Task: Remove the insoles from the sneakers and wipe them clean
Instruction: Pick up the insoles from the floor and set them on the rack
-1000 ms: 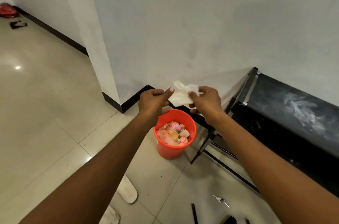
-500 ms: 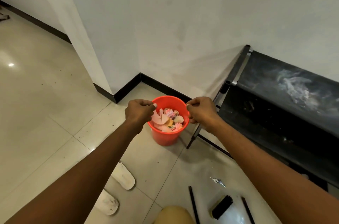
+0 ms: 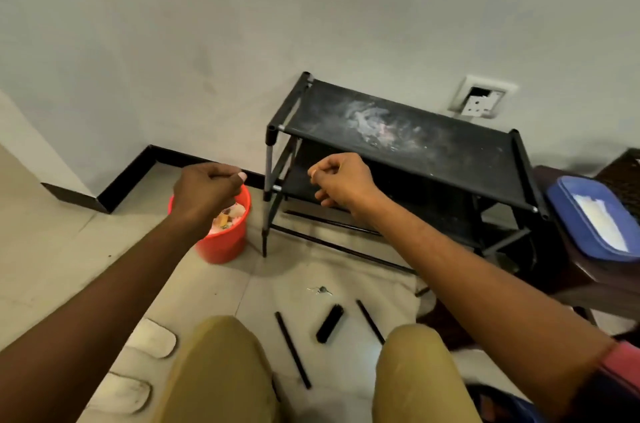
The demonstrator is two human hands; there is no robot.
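Observation:
Two white insoles lie on the floor tiles at the lower left, one (image 3: 152,338) farther from me and one (image 3: 119,393) nearer. My left hand (image 3: 206,192) hangs over the orange bucket (image 3: 223,241) with its fingers curled and nothing in them. My right hand (image 3: 341,182) hovers in front of the black shoe rack (image 3: 408,135), fingers curled as well, holding nothing. The bucket holds crumpled pink and white scraps. No sneakers are in view.
A black brush (image 3: 329,323) and two black rods (image 3: 292,350) (image 3: 370,320) lie on the floor between my knees. A blue tub of white wipes (image 3: 592,220) sits on a dark stool at right. A small metal object (image 3: 320,290) lies on the tiles.
The white wipe that both hands held above the bucket has left them. The view has swung right and down, bringing the whole rack, my knees and the blue tub into sight.

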